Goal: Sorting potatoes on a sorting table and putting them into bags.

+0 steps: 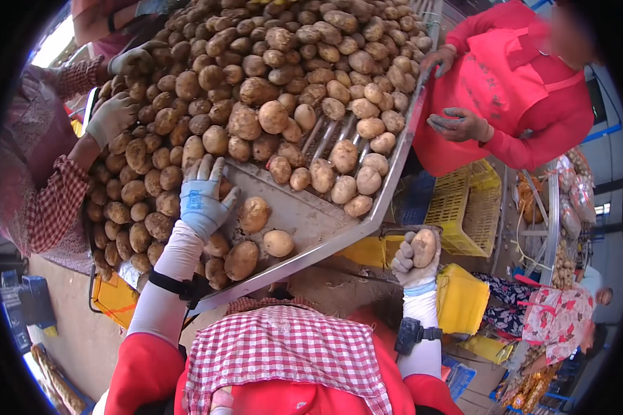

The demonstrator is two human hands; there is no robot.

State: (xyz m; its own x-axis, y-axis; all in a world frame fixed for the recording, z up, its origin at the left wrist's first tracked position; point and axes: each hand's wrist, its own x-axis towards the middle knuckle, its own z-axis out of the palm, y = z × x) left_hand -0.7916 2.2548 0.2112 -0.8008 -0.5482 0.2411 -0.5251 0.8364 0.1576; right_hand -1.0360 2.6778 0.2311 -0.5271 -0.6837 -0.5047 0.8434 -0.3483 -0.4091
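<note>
My left hand (205,199), in a light blue and grey work glove, rests with spread fingers at the edge of a heap of potatoes (254,67) on a metal sorting table (311,218). Its fingertips touch potatoes; one is partly hidden behind the thumb. Several loose potatoes (241,259) lie on the bare sheet metal just right of that wrist. Out past the table's right edge, my gloved right hand (415,257) grips a single potato (424,248). Metal slats (337,136) show through between potatoes near the right corner.
A co-worker in a red apron (503,78) stands at the right edge. Another person's gloved hand (114,118) reaches into the heap from the left. Yellow crates (454,218) stand beyond my right hand, near a yellow container (462,298). Another person (550,316) is farther right.
</note>
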